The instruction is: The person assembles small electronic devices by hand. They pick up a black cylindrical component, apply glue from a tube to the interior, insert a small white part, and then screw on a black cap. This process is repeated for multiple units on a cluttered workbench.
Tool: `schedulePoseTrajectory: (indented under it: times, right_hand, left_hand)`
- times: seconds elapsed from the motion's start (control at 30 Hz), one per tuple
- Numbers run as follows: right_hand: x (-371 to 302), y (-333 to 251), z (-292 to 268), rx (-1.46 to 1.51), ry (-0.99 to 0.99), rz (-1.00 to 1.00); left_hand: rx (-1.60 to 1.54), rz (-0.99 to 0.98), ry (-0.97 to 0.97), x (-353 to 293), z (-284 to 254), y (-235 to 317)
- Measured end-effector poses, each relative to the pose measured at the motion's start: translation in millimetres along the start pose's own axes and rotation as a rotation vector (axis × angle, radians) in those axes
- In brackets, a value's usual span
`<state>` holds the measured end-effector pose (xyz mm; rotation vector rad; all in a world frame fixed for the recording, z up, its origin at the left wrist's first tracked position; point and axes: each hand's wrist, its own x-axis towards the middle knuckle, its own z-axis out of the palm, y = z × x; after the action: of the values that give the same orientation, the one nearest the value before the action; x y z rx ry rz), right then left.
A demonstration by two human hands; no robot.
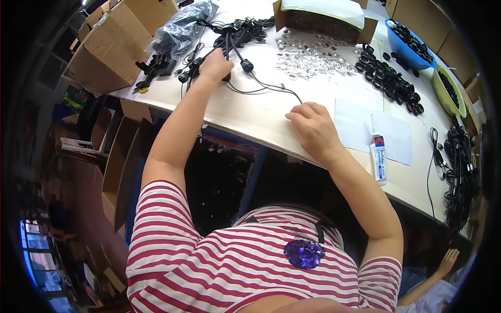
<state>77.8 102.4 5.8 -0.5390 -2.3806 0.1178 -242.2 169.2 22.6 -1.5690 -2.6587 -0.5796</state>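
1. At a white worktable, a person's left hand reaches among black corded fittings, fingers bent; their grip is hidden, so what they hold cannot be told
2. A thin black cable runs from the fittings to the right hand, whose fingers curl close together; whether they pinch it cannot be told
3. Clear discs lie scattered beyond the right hand, beside black rings
4. A white-and-blue tube rests partly on paper

A bright window shows beyond the reddish-brown floor left of a pale worktable.
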Motion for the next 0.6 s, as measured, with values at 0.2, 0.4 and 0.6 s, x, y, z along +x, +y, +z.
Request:
schedulePoseTrajectory:
  times: [0.2,0.4,0.6]
  right_hand:
    - [-2,2,3,-0.003,-0.023,-0.001]
    - [-2,3,5,-0.024,-0.032,0.004]
    - [-2,2,5,-0.050,-0.034,-0.002]
  left_hand:
    - [-1.006,-0.106,-0.014,22,-30,-17]
    - [-1.423,0.068,0.068,15,-71,-31]
    - [-1.258,-0.006,0.018,8,-68,-47]
